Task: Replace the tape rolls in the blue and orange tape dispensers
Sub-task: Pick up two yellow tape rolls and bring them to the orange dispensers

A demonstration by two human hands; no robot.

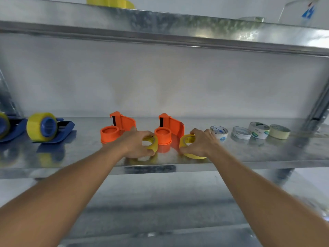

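Metal shelf (249,155), middle tier, viewed from the person's head height. Both arms reach in over the front edge.

Left hand (137,145): fingers curled round a yellow tape roll (153,142), held on edge just left of the right-hand orange dispenser's hub. Right hand (199,144): fingers and thumb pinch a second yellow roll (188,148), tilted, its lower rim at or touching the shelf surface just right of the same dispenser. The two hands are apart, one on each side of that dispenser.

Orange dispensers: left one (115,130) and right one (169,131) stand side by side at mid-shelf, both hubs bare, no roll mounted.

Blue dispensers: one (51,128) at left carries a full yellow roll on its blue hub; another (7,127) is cut off by the left frame edge, also with yellow tape on it.

To the right of the right hand, four nearly spent rolls (249,132) sit in a row, whitish and cream cores.

Upper shelf: a yellow roll (110,2) partly visible at the top edge.
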